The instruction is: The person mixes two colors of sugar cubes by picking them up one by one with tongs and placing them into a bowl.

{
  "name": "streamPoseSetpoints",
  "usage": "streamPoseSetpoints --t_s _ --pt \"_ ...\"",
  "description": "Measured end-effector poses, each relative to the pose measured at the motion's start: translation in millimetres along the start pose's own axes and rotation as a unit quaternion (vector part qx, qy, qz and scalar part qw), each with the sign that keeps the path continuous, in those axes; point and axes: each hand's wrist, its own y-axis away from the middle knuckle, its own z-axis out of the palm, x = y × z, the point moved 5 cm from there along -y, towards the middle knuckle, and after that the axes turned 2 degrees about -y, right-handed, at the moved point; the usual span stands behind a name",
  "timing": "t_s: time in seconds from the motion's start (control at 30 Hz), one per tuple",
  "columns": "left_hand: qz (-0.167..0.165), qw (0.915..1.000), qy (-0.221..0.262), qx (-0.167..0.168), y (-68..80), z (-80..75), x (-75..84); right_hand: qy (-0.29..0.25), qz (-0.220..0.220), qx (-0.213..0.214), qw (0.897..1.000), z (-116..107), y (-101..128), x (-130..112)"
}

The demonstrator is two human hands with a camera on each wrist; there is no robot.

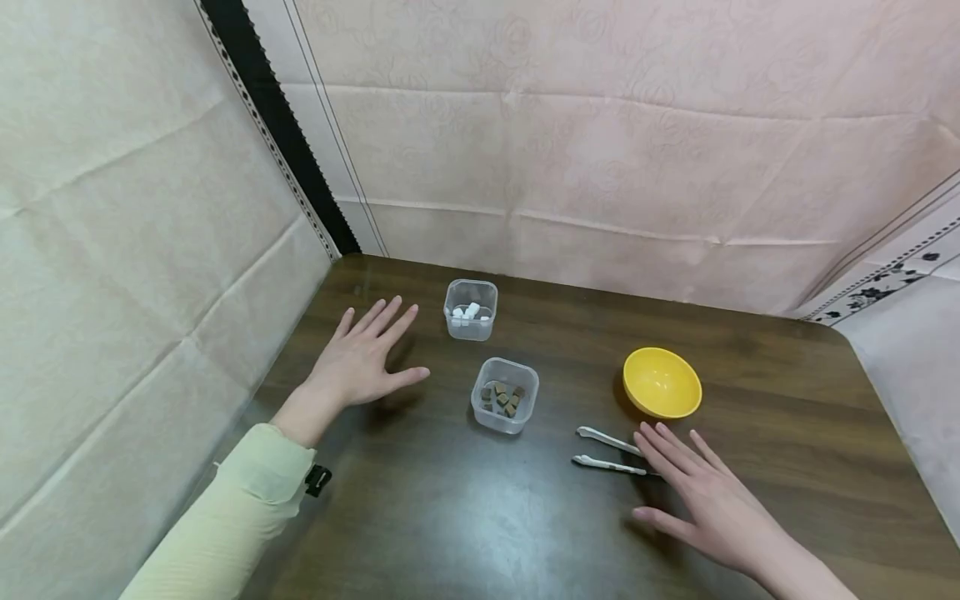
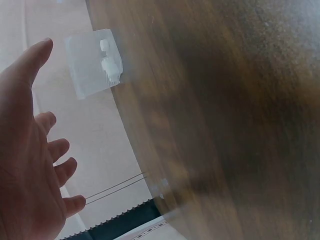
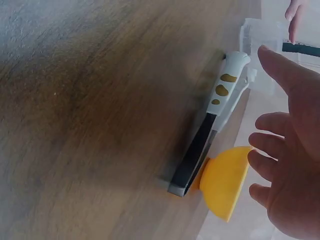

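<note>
My left hand point(image 1: 360, 362) hovers palm down on the left with fingers spread, holding nothing. Just beyond its fingertips stands a clear plastic container point(image 1: 471, 293) with small white pieces point(image 1: 470, 312) inside. A second clear container point(image 1: 529, 390), holding several small brown cubes point(image 1: 502, 399), is nearer the middle. On the right, my right hand point(image 1: 705, 504) is also spread out and holds nothing. It overlaps a pair of tongs point(image 1: 606, 464) in the head view, hiding their far part. The right wrist view shows their pale, gold-spotted handle point(image 3: 231, 67) and dark metal bend point(image 3: 192, 157).
A yellow bowl point(image 1: 662, 383) sits upright beyond the right fingertips. Pale cloth point(image 1: 562, 167) hangs behind the dark wooden table point(image 1: 450, 517) and along its sides. A black band point(image 1: 285, 125) runs down the back left corner.
</note>
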Motion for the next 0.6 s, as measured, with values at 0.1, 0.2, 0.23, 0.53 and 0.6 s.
streamPoseSetpoints --t_s 0.1,0.2,0.23,0.53,0.6 --pt "-0.002 1.0 0.0 -0.005 0.2 0.3 0.0 -0.003 -0.002 0.004 1.0 2.6 -2.2 0.5" --pt "-0.003 1.0 0.003 -0.006 0.3 0.9 -0.6 -0.006 0.001 0.005 1.0 6.6 -4.5 2.7" --pt "-0.005 1.0 0.003 -0.007 0.4 1.1 -1.0 -0.008 0.003 0.005 1.0 8.1 -5.2 3.8" --pt "-0.005 0.9999 0.004 -0.011 1.1 2.5 -1.8 -0.007 0.012 0.0 1.0 19.4 -6.6 10.9" --pt "-0.005 0.9999 0.002 -0.013 1.2 3.5 -2.0 -0.006 0.013 0.001 1.0 21.7 -7.0 12.4"
